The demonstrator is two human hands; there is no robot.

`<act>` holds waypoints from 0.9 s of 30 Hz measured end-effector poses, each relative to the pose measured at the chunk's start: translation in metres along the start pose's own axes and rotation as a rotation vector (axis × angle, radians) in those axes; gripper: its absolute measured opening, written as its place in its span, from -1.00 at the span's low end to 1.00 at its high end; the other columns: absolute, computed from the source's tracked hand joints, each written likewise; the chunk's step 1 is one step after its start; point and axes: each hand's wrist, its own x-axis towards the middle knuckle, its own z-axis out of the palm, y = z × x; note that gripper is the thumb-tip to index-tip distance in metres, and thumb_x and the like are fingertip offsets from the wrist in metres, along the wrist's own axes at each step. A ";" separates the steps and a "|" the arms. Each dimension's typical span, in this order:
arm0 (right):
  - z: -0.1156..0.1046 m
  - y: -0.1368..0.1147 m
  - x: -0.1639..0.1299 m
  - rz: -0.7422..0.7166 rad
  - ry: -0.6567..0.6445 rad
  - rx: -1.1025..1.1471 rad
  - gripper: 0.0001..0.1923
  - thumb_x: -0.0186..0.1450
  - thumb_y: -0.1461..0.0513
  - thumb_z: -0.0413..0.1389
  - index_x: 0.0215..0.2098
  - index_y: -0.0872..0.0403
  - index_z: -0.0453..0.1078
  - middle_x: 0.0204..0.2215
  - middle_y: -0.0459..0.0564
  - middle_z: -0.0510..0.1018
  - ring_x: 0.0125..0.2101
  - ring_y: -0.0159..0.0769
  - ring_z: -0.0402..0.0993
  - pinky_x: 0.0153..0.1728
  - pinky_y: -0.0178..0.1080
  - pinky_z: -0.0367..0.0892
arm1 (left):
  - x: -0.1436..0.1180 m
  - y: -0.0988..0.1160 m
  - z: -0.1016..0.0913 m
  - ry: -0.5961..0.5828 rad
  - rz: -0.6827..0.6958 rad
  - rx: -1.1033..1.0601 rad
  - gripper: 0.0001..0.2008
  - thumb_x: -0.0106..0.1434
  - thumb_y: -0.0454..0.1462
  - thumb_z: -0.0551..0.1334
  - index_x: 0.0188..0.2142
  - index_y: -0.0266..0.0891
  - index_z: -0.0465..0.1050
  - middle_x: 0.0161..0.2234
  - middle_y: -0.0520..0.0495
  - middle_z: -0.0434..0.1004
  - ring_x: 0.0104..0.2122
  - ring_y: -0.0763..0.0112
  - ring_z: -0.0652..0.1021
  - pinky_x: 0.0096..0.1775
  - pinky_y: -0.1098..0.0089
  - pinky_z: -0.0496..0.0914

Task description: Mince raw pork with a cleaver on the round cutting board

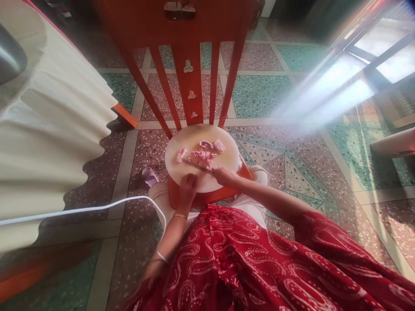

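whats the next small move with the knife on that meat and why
Probably bring the knife down through the heap of meat in the middle of the cutting board. The right hand holds the blade beside that heap, while the left hand rests on the board's near edge. Larger pieces lie apart.

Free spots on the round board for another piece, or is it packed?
Bare: the cutting board's far-left arc toward the chair slats, and the left near part between the lone meat piece and the left hand. Crowded: centre-right, where meat chunks cluster along the knife held by the right hand.
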 end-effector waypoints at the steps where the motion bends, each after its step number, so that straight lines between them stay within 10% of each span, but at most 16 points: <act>1: 0.000 -0.003 -0.001 -0.015 0.001 -0.003 -0.67 0.29 0.33 -0.09 -0.03 0.10 0.36 -0.24 0.15 0.52 -0.28 -0.21 0.46 -0.30 -0.26 0.29 | -0.001 0.000 0.000 0.003 -0.001 0.004 -0.78 0.25 -0.25 0.04 -0.19 -0.13 0.42 -0.17 -0.20 0.44 -0.11 0.10 0.43 -0.05 0.03 0.31; 16: 0.001 -0.053 0.049 -0.138 -0.039 0.044 -0.73 0.28 0.32 -0.08 -0.14 0.15 0.40 -0.32 0.13 0.54 -0.31 -0.19 0.49 -0.39 -0.29 0.31 | -0.001 -0.012 0.003 -0.034 0.011 0.044 -0.78 0.23 -0.29 0.05 -0.23 -0.12 0.44 -0.23 -0.19 0.47 -0.15 0.10 0.44 -0.06 0.06 0.32; 27: -0.018 0.048 -0.017 0.042 0.065 -0.056 -0.67 0.38 0.17 -0.16 -0.07 0.09 0.37 -0.33 0.11 0.54 -0.38 -0.27 0.45 -0.38 -0.31 0.20 | 0.018 -0.005 -0.012 -0.167 0.231 0.254 -0.76 0.28 -0.23 0.05 -0.13 -0.20 0.41 -0.27 -0.19 0.42 -0.24 0.19 0.44 -0.15 0.19 0.31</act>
